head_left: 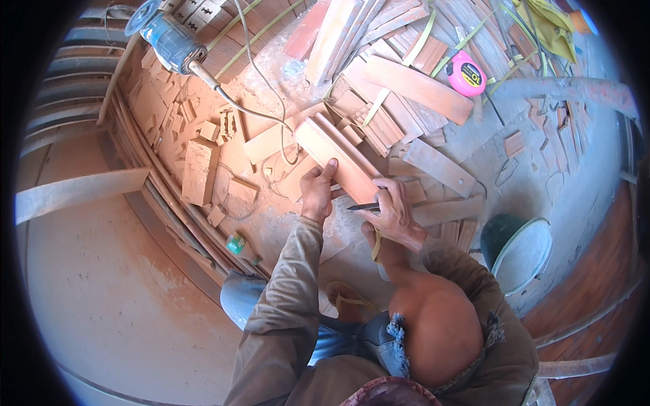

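My left hand [318, 193] grips a long reddish-tan block with ridged edges [342, 161] near its lower end, the thumb lying on its flat face. The block slants from upper left down to my right hand. Between the fingers of my right hand [397, 215] is a dark, slim pencil-like tool [363, 206], its tip pointing left beside the block's lower end. Some fingers of that hand also touch the block. My left fingers behind the block are partly hidden.
A blue angle grinder [169, 42] lies at upper left, its cord [254, 108] looping toward the block. Dusty offcuts [201, 172] and stacked strips [379, 122] cover the floor ahead. A pink tape measure [466, 73] rests at upper right; a dark green bucket [518, 252] stands right.
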A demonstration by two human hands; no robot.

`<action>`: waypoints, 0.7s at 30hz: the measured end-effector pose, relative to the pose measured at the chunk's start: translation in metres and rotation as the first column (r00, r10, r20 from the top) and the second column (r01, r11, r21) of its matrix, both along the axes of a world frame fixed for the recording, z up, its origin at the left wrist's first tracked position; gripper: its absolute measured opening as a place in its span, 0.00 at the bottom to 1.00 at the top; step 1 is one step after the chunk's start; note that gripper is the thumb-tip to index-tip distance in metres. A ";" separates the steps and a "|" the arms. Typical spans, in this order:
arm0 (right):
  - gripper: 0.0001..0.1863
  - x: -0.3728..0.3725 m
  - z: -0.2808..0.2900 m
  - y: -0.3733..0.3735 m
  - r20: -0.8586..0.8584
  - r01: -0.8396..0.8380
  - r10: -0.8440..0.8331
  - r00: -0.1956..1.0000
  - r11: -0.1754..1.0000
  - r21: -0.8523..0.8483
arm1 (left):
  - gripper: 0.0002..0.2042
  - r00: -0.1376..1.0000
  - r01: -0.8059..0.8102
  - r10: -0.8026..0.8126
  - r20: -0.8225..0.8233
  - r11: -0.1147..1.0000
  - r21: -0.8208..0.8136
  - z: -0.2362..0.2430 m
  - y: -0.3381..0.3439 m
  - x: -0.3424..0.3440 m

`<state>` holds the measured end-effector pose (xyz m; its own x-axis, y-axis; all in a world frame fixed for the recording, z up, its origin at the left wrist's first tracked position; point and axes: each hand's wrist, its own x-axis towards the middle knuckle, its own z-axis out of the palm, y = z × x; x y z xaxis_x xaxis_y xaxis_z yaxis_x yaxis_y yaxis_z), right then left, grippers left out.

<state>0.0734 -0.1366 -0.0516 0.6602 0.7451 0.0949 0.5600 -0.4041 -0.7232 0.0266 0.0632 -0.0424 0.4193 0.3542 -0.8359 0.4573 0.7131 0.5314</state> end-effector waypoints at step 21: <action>0.26 -0.003 -0.006 -0.002 0.111 -0.006 -0.002 0.994 0.997 0.075 | 0.16 1.000 -0.025 0.025 0.000 1.000 -0.005 -0.005 0.000 -0.004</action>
